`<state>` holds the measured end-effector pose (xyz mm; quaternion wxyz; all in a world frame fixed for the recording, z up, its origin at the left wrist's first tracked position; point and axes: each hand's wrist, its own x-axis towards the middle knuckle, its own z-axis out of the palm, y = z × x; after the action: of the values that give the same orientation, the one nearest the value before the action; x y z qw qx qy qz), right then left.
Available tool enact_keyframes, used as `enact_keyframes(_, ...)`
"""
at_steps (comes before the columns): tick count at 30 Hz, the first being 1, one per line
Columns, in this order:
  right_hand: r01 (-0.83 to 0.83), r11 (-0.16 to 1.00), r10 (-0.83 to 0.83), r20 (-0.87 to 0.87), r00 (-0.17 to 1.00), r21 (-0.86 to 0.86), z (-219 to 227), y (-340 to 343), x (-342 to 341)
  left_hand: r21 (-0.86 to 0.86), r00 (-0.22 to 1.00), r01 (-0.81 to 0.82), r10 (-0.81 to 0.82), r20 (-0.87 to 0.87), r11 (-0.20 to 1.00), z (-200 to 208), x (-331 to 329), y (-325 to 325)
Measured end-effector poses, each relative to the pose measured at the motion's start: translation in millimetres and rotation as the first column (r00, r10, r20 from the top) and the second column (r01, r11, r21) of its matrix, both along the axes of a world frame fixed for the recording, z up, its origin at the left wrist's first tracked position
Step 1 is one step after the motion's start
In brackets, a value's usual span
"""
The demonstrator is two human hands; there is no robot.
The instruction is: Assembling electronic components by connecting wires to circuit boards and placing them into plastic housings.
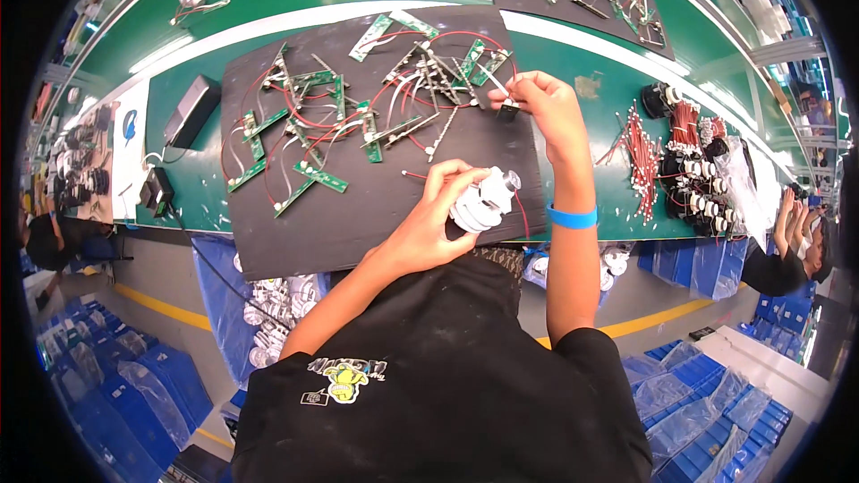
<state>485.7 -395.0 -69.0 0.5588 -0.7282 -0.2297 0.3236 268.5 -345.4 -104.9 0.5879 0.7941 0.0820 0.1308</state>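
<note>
My left hand (443, 219) is wrapped round a white, round, ridged plastic housing (483, 201) with a clear knob-like end. Thin red wires hang beside the housing, over the near part of the black mat (358, 237). Farther off, near the mat's right edge, my right hand (541, 103) pinches a small black part (507, 111); its exact kind is too small to tell. White and red wires run past those fingertips toward a green circuit board (491, 68). Several more wired circuit boards (319, 177) lie tangled across the mat.
Red wire bundles (642, 161) and black-and-white round parts (698, 188) lie on the green table at right. A dark box-shaped device (192, 113) and a black adapter (157, 190) sit at left. Blue bins (219, 304) of white parts stand below the table edge; other people work at both sides.
</note>
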Motion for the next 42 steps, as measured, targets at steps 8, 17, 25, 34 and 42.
enact_keyframes(8,-0.119,0.923,0.123,0.012,0.992,0.365,6,-32,-10,0.360,0.973,-0.221,0.182,0.140,0.906,-26,23,-2)
enact_keyframes(17,-0.074,0.995,0.074,0.013,0.997,-0.061,-25,-38,8,0.248,0.935,-0.293,0.331,-0.127,0.923,49,-5,23)
enact_keyframes(25,-0.126,0.927,0.138,-0.007,0.990,0.353,-2,-19,17,0.550,0.962,-0.259,0.264,0.072,0.794,32,92,74)
enact_keyframes(34,-0.021,0.903,0.184,-0.344,0.921,0.429,13,-50,-9,-0.455,0.993,0.116,-0.100,0.060,0.883,71,81,84)
enact_keyframes(42,0.197,0.759,0.459,-0.724,0.515,0.621,39,-56,-75,0.454,0.917,-0.353,0.207,0.341,0.818,83,3,8)
